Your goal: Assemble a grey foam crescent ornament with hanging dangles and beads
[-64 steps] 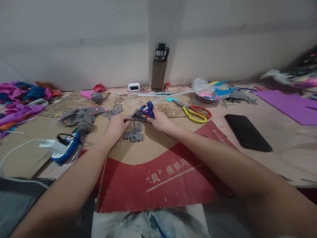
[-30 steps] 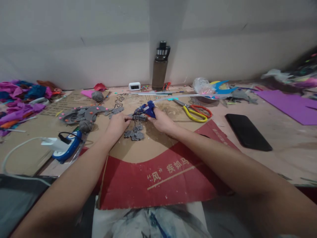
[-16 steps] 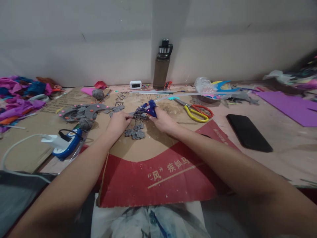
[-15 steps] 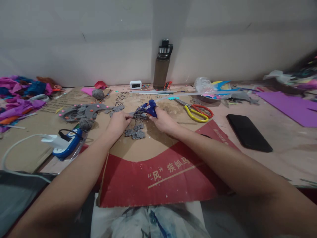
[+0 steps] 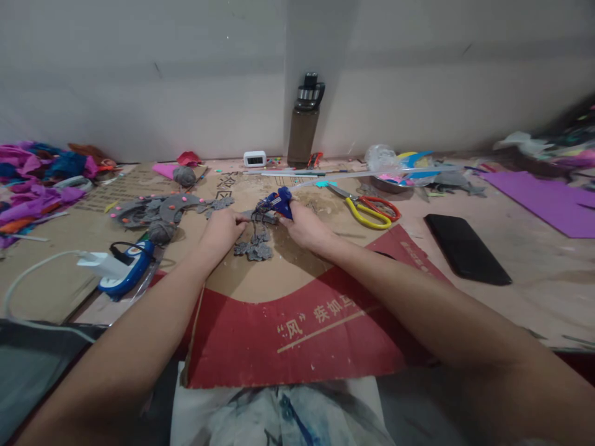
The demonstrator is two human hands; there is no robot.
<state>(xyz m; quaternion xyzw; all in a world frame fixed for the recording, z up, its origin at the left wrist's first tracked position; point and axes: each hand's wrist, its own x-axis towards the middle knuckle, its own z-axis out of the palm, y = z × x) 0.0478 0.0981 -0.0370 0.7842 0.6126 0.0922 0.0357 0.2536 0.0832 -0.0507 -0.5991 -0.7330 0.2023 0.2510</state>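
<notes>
My right hand (image 5: 304, 226) is closed around a blue hot glue gun (image 5: 281, 202), and a long translucent glue stick (image 5: 344, 178) trails from its back to the right. The gun's front points left and down at a grey craft piece (image 5: 266, 217). Pinched fingers of my left hand (image 5: 226, 228) hold that piece at its left side, close to the nozzle. Grey flower-like cutouts (image 5: 255, 249) hang below it over the cardboard. Dark cord or wire near the nozzle is too small to make out.
Red-printed cardboard (image 5: 297, 347) lies under my hands. Scissors (image 5: 369, 210) and a black phone (image 5: 466, 249) are on the right. To the left sit a grey piece with pink dots (image 5: 171, 207) and a blue power strip (image 5: 127, 269). A bottle (image 5: 304, 127) stands behind.
The glue gun has shifted very slightly left, and the far end of its glue stick has swung a little upward. My left hand stays in place.
</notes>
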